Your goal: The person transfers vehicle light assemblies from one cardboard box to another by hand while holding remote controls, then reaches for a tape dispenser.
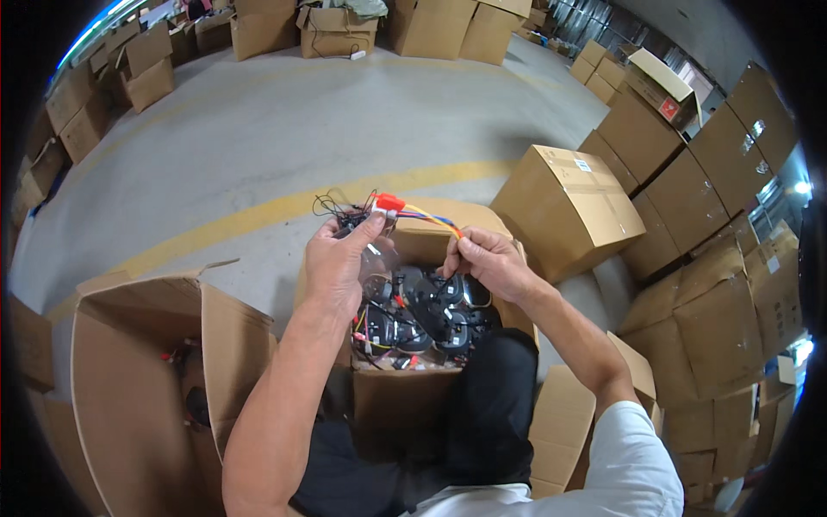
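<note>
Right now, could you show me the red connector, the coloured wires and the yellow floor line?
Red connector (390,203): head view, on its red housing.
Coloured wires (440,221): head view, partway along the bundle.
Yellow floor line (245,214): head view, on its left-hand stretch.

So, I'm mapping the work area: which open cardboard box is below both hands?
The central cardboard box holding black plastic units; the left hand and right hand are above it. Neither is over the lower-left box or lower-right box.
</note>
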{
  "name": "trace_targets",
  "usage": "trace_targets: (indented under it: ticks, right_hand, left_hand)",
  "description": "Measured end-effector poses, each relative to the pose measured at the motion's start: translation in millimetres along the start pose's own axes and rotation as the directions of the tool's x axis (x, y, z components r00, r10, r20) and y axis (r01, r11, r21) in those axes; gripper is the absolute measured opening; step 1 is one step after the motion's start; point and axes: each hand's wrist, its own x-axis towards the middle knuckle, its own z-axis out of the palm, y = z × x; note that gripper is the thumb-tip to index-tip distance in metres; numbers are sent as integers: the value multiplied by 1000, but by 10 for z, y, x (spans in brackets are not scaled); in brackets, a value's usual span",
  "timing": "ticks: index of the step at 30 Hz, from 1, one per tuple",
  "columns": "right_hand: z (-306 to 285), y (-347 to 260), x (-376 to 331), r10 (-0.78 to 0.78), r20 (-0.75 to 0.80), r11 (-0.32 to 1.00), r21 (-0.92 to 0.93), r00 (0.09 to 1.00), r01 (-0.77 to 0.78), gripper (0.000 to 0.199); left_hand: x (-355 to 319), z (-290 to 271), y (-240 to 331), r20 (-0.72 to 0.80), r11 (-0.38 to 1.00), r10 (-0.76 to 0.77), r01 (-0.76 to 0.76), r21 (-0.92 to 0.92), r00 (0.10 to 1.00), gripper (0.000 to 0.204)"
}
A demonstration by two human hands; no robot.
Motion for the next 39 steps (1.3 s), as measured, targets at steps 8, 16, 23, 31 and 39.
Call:
trace_targets:
  ticks: [8, 16, 23, 31, 39]
  right_hand:
    - [468, 133, 264, 87, 80, 996, -40, 993, -84, 36]
    - [705, 180, 272, 39, 21, 999, 35, 999, -40, 31]
    - [1032, 35, 252, -154, -220, 940, -334, 963, 74, 51]
    - [705, 111, 202, 91, -4, 942, -325, 996, -87, 28]
    - [505, -14, 143, 150, 63, 935, -333, 987, -121, 25]
  left_hand:
    - [-226, 23, 348, 96, 887, 364, -376, 268, 926, 14]
    - [-210, -9, 402, -113, 872, 373, -307, 381, 921, 18]
    - [-242, -40, 381, -142, 890, 345, -275, 364, 928, 25]
    - [-212, 29, 320, -169, 867, 359, -261, 424, 918, 26]
    - [-85, 56, 217, -204, 859, 396, -283, 427, 895, 24]
